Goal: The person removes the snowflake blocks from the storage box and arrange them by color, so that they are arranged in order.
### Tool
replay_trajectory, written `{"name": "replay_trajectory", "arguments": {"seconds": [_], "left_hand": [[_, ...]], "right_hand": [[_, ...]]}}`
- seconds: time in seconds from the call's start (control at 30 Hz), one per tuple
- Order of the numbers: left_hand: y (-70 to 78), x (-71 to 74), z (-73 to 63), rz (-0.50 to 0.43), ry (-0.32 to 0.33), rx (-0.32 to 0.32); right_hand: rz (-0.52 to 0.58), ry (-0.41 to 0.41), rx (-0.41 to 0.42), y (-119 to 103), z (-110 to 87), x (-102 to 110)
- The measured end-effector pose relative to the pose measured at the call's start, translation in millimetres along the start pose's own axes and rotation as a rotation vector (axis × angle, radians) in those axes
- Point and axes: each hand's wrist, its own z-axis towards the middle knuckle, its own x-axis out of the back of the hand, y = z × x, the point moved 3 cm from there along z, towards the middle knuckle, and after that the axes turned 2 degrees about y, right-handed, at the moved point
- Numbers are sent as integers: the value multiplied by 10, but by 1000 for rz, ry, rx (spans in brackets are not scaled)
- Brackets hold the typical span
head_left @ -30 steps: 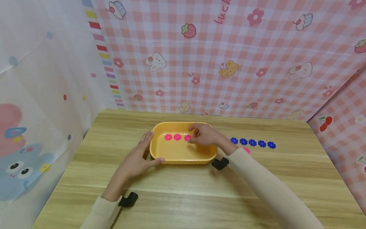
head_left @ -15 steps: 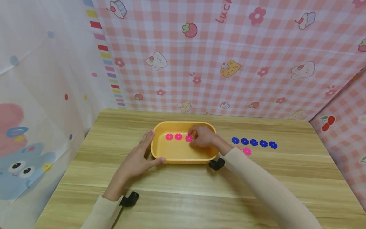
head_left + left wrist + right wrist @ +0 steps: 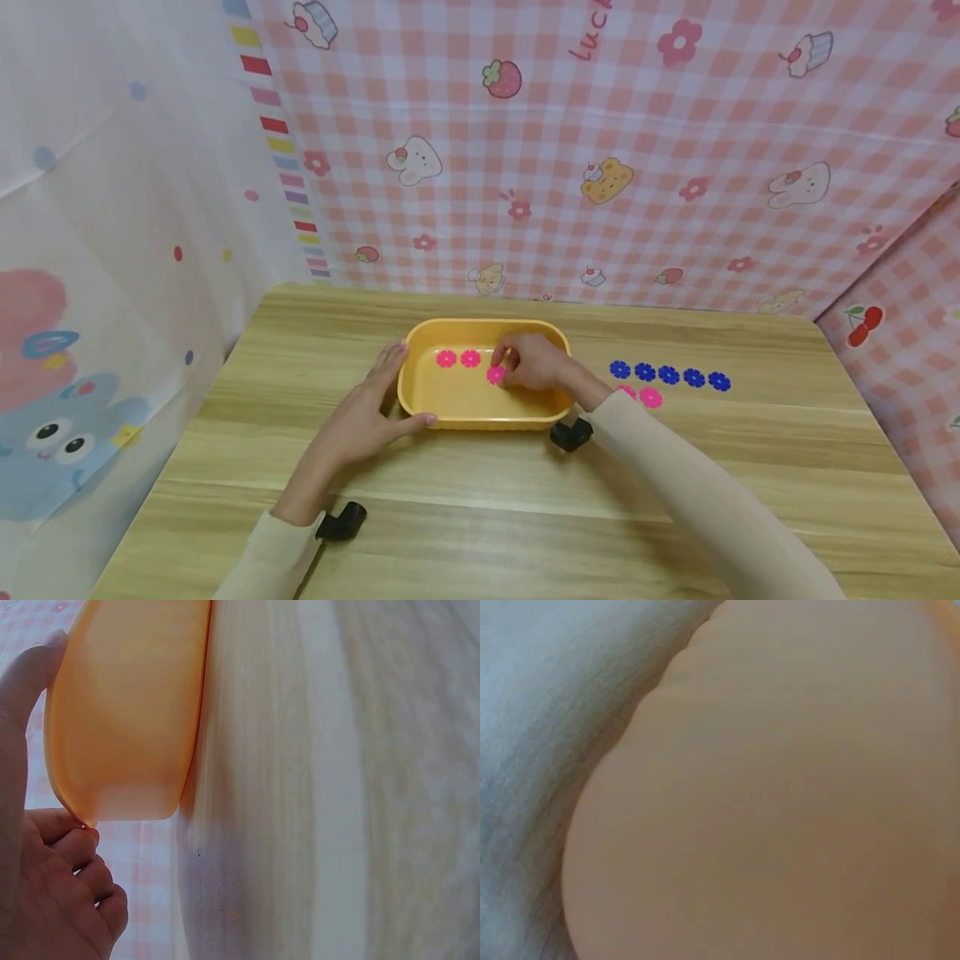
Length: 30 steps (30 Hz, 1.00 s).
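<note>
A yellow plastic basin (image 3: 487, 410) stands on the table. My left hand (image 3: 366, 414) holds its left end, thumb on the front rim and fingers at the left rim. In the left wrist view that hand (image 3: 64, 877) shows at the rim of the basin (image 3: 127, 712). Inside the basin, my right hand (image 3: 534, 361) pinches a pink snowflake disc (image 3: 495, 376) between thumb and fingers. Two more pink discs lie to its left, one (image 3: 446, 358) beside the other (image 3: 470, 358). The basin's outer wall (image 3: 765, 795) fills most of the right wrist view, blurred; no hand appears there.
Right of the basin, several blue snowflake discs (image 3: 669, 375) lie in a row on the wooden table (image 3: 480, 517). In front of them are two pink discs (image 3: 651, 397), one partly hidden by the right sleeve (image 3: 697, 483). A patterned cloth (image 3: 555, 125) hangs behind the table.
The right hand has shifted the pink disc slightly toward the front of the basin, out of line with the other two. The left hand keeps its place on the basin.
</note>
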Motion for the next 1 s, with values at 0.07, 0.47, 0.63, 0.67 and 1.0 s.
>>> {"name": "replay_trajectory", "arguments": {"seconds": [0.07,0.47,0.63,0.67,1.0], "left_hand": [[1,-1,3,-3,1,0],[3,1,3,-8,-8,8],[5,-1,0,-5,-8,7],[5,-1,-1,-4,-7,7],[2,0,-2,-8,-5,3]], "right_hand": [[-4,2,3,-4,-6,-2],[6,29,76,-23,-23,21],[-6,25,84,-24,-43,46],[-8,27,86,-25,-49,53],[57,97,134,-47,-194,213]]}}
